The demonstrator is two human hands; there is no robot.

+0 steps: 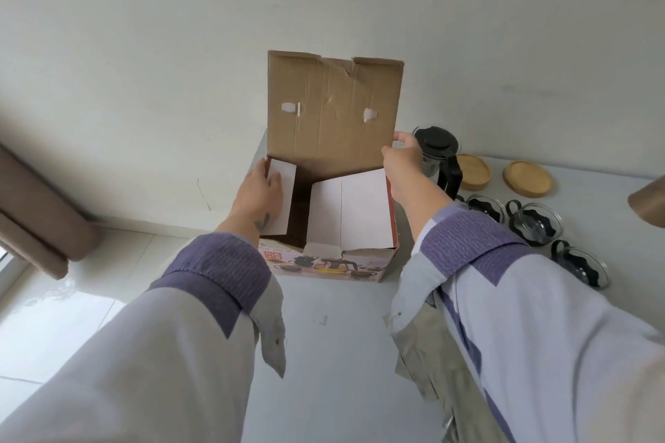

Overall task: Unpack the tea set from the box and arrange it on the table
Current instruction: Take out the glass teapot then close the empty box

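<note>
My left hand [259, 187] lies flat, fingers straight, on the small white flap [281, 196] at the left side of the box [324, 264], pressing it outward. My right hand [403, 155] is up at the lower right corner of the tall brown lid [334, 108], fingers lightly curled against its edge; whether I am pinching the cardboard or only steadying it, I cannot tell from here.

The box stands on the desk [342, 352] straight ahead of me, between my two arms, its opening facing up. A large white flap [351, 210] leans over the right part of the opening, so only a dark gap at the left shows, and I cannot see anything inside.

Most of the set seems to be out already, off to my right: the teapot [440, 158] stands just behind my right hand, two wooden coasters [527, 178] beyond it, and three glass cups [536, 223] in a row nearer to me.

The gap lies just right of my left hand, so that hand is nearer for reaching down into it.
</note>
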